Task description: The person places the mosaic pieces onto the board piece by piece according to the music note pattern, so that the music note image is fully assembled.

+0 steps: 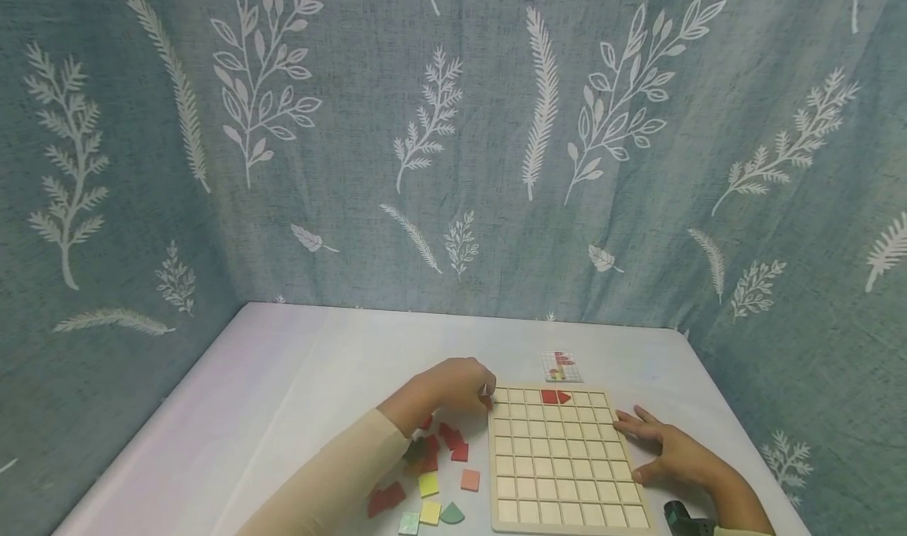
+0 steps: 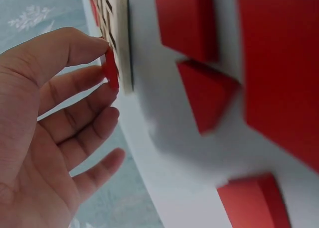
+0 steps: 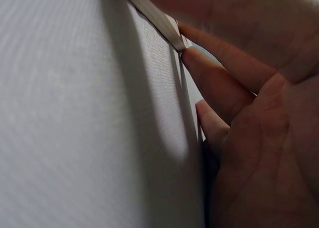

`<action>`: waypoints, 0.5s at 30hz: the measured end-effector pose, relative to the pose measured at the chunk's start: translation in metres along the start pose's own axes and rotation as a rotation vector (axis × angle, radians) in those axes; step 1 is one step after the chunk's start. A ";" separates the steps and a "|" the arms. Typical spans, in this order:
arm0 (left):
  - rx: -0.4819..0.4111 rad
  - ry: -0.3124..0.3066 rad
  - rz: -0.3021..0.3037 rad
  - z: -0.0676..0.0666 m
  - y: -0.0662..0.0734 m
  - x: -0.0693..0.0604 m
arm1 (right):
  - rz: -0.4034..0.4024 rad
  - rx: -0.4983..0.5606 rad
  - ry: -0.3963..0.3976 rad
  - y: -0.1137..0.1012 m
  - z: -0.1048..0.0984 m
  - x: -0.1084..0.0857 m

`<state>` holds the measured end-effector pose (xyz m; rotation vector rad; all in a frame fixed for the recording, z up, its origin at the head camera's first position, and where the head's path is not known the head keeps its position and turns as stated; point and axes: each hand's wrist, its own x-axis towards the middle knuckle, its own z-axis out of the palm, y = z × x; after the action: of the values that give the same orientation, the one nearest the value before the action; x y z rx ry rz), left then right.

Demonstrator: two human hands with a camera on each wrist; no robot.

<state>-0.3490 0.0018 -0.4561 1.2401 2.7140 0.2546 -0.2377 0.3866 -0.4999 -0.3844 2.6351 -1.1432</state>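
Note:
My left hand (image 1: 453, 385) is at the far left corner of a wooden grid board (image 1: 542, 428), pinching a red tile (image 2: 110, 71) between thumb and fingertips. In the left wrist view this tile is right beside the board's edge; the other fingers spread loosely. The board's far row holds a red square tile (image 1: 549, 397) and, against it, a red triangular tile (image 1: 564, 397). At the board's right edge, my right hand (image 1: 673, 451) touches the side with fingers extended. The right wrist view shows its fingertips against the board's wooden edge (image 3: 162, 25).
A small printed pattern card (image 1: 561, 367) lies behind the board. Left of the board are several loose red tiles (image 1: 451, 436), a yellow tile (image 1: 428, 485), a salmon tile (image 1: 470, 479), a green quarter-round tile (image 1: 452, 513) and a pale green tile (image 1: 409, 523). Patterned curtains (image 1: 425, 245) surround the table.

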 end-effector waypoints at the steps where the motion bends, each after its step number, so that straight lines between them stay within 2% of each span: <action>1: 0.001 0.002 0.010 -0.001 0.002 0.002 | 0.004 0.001 0.002 0.000 0.000 0.000; 8: 0.031 0.005 0.039 0.001 0.015 0.015 | 0.004 0.020 0.003 0.000 0.000 0.000; 15: 0.019 0.020 0.076 0.001 0.027 0.023 | -0.004 0.015 -0.002 0.002 0.000 0.000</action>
<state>-0.3436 0.0370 -0.4531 1.3557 2.6955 0.2515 -0.2376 0.3877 -0.5013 -0.3886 2.6238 -1.1620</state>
